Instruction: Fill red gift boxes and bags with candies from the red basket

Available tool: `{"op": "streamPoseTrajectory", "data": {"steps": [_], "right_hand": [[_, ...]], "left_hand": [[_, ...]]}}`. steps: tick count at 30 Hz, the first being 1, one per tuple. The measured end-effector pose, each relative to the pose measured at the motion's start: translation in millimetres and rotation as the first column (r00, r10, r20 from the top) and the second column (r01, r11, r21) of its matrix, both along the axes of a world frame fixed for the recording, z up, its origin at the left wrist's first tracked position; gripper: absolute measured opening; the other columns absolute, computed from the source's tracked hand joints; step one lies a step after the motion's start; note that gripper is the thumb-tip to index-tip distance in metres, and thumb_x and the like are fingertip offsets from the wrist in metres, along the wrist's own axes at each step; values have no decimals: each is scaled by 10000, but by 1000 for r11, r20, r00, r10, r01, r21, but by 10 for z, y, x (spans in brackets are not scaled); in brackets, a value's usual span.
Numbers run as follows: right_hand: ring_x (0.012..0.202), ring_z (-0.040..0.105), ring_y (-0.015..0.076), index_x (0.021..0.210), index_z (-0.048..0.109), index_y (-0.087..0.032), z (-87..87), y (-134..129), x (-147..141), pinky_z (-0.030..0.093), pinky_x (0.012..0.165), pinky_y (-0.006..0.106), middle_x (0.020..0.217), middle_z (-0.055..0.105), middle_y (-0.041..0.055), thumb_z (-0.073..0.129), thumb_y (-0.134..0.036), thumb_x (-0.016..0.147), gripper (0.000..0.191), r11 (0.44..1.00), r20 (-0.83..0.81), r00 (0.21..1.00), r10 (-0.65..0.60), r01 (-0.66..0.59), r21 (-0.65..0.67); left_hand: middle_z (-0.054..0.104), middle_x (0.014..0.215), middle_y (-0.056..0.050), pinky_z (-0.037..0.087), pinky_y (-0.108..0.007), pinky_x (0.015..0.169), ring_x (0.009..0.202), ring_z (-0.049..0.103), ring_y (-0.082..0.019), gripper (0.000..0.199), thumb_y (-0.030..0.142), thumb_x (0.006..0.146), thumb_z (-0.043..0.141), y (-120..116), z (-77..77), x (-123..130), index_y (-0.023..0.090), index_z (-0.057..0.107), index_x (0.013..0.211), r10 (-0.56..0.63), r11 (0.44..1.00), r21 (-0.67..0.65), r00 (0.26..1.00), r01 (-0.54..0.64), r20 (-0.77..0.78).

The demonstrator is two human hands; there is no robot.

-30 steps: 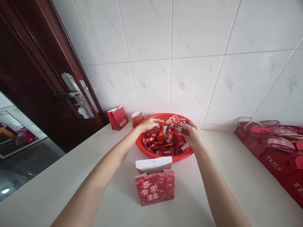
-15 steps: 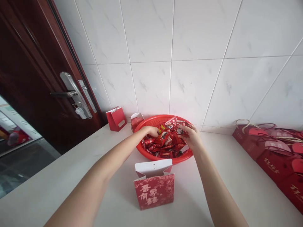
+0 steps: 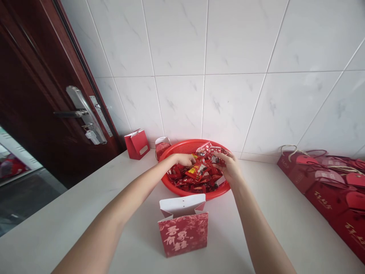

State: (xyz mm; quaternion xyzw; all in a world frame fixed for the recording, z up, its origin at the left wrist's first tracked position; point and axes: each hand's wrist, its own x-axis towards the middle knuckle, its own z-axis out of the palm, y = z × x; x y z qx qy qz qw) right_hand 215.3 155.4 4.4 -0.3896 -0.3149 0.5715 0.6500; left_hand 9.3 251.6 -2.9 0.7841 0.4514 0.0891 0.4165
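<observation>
I have both hands in the red basket [image 3: 212, 195], which sits by the tiled wall [image 3: 176, 102] with wrapped packets [image 3: 198, 171] heaped inside. My right hand [image 3: 234, 169] seems to grip a patterned packet [image 3: 216, 159] between thumb and fingers; my left hand [image 3: 184, 159] is curled down into the heap, fingertips hidden, so I cannot tell whether it grasps anything. I'd work by light fingertip pinches on the wrapper ends, parting overlapping packets sideways, since squeezing could crush them and a hard tug could spill neighbours over the rim. I'd keep both forearms wide of the open box [image 3: 185, 236] standing in front. Its front reads 吾有家 in pale brushwork, with what looks like 囍 below. On the dark red gift bags [image 3: 323, 199] to the right, gold script looks like 百年好合, though I'm unsure; the packet print is too small for me to read.
</observation>
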Motion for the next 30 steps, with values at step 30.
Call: {"op": "streamPoseTrajectory", "data": {"steps": [30], "right_hand": [[750, 696, 189, 706, 709, -207, -9, 0, 12, 589, 517, 236, 792, 731, 11, 831, -233, 525, 220, 1000, 29, 1000, -2, 2, 3]], "left_hand": [[770, 914, -85, 481, -318, 910, 959, 662, -198, 41, 154, 628, 588, -143, 232, -115, 161, 612, 595, 150, 989, -95, 838, -117, 524]]}}
